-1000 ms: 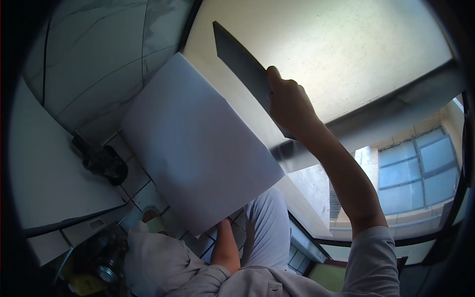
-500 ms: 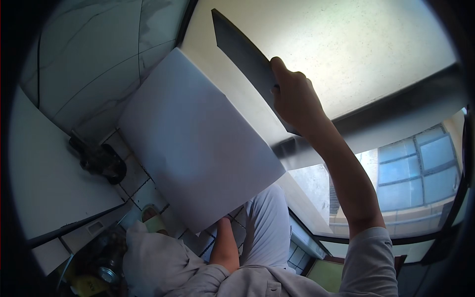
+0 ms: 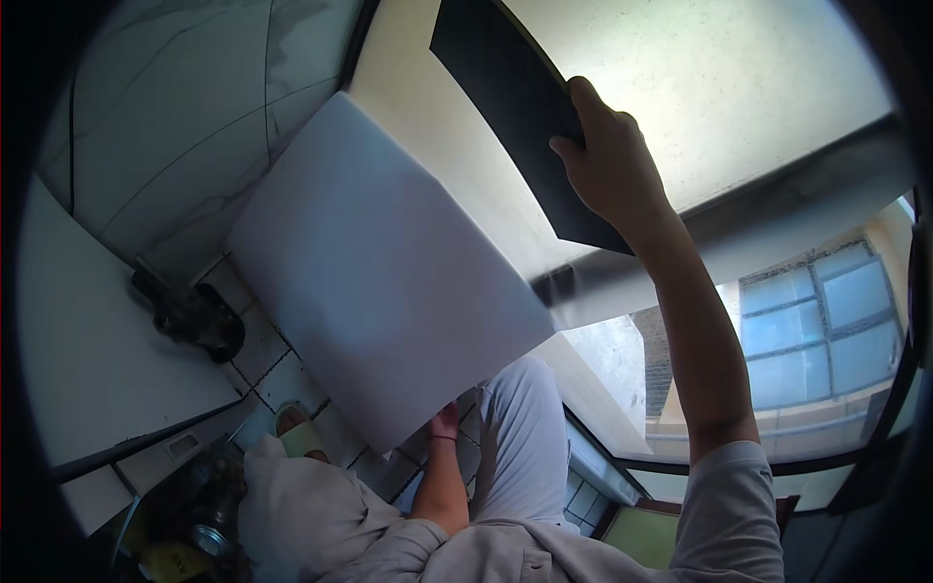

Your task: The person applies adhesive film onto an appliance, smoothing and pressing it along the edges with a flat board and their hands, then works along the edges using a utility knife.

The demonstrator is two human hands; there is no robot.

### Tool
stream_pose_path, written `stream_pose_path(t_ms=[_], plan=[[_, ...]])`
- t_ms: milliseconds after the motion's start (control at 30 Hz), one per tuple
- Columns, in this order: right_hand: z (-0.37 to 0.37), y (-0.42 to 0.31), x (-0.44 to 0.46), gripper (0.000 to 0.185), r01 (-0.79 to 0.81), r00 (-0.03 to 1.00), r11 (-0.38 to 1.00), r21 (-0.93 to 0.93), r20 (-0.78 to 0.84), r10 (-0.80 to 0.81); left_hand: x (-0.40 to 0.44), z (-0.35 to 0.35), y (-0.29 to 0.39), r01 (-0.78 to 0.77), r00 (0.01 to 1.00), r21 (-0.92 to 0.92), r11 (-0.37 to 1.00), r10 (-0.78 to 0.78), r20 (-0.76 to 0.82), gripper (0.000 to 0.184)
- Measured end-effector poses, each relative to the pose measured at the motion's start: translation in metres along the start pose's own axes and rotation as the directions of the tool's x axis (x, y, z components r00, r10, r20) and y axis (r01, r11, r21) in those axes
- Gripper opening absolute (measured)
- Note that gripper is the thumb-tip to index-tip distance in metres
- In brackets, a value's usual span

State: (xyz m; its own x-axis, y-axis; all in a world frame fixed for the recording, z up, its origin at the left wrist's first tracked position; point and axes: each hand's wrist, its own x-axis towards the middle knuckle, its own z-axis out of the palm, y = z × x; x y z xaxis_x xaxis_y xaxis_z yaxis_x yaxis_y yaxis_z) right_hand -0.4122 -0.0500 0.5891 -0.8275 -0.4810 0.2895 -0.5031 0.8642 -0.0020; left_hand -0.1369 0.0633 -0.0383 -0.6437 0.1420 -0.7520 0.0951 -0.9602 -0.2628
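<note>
Right hand (image 3: pixel 619 173) grips dark sheet (image 3: pixel 510 107)

Thumb and fingers pinch its long edge before a pale speckled surface (image 3: pixel 758 92); the left hand (image 3: pixel 444 425) (fingers mostly hidden; I cannot tell their state) is by the white panel (image 3: pixel 374 282).

Dark panel (image 3: pixel 525 121) higher, seemingly more face-on

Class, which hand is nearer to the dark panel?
Right. The right hand grips the dark panel; the left hand is apart from it, lower in view, by the white board.
</note>
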Motion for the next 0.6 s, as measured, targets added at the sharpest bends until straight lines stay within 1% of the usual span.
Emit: stream_pose_path(t_ms=[67,100,167,200,267,300,400,500,533,600], plan=[[0.007,0.001,-0.007,0.030,0.003,1.000,1.000,-0.008,0.022,-0.002,0.005,-0.004,-0.012,0.100,0.974,-0.141,0.985,-0.068,0.218,0.042],[0.010,0.003,-0.010,0.030,-0.001,1.000,1.000,-0.025,0.028,0.001,0.004,0.001,-0.017,0.176,0.946,-0.137,0.975,-0.129,0.296,0.043],[0.007,0.004,-0.014,0.030,-0.046,0.997,0.999,-0.003,0.063,0.047,-0.002,0.027,-0.027,0.323,0.860,-0.114,0.940,-0.241,0.449,0.044],[0.006,0.003,-0.014,0.029,-0.065,0.995,0.998,0.013,0.078,0.064,-0.012,0.044,-0.032,0.256,0.886,-0.044,0.966,-0.216,0.411,0.043],[0.011,0.007,-0.015,0.029,-0.031,0.998,0.999,0.039,0.053,0.028,-0.036,0.085,-0.037,0.113,0.927,0.107,0.988,-0.143,0.347,0.042],[0.015,0.007,-0.016,0.029,-0.015,0.999,0.999,0.052,0.041,0.013,-0.038,0.095,-0.040,0.025,0.917,0.136,0.990,-0.077,0.391,0.046],[0.024,-0.002,-0.019,0.029,-0.032,0.995,0.999,-0.024,0.098,0.034,-0.027,0.096,-0.040,0.016,0.892,0.128,0.992,-0.072,0.447,0.047],[0.033,-0.001,-0.020,0.028,-0.029,0.993,1.000,-0.002,0.112,0.029,-0.040,0.109,-0.034,0.072,0.855,0.096,0.993,-0.112,0.506,0.046],[0.036,-0.001,-0.020,0.028,-0.028,0.993,1.000,0.011,0.116,0.026,-0.044,0.110,-0.033,0.055,0.857,0.105,0.993,-0.101,0.505,0.046],[0.047,-0.006,-0.021,0.028,-0.038,0.987,0.999,-0.019,0.152,0.041,-0.048,0.112,-0.029,0.020,0.859,0.135,0.991,-0.086,0.506,0.046]])
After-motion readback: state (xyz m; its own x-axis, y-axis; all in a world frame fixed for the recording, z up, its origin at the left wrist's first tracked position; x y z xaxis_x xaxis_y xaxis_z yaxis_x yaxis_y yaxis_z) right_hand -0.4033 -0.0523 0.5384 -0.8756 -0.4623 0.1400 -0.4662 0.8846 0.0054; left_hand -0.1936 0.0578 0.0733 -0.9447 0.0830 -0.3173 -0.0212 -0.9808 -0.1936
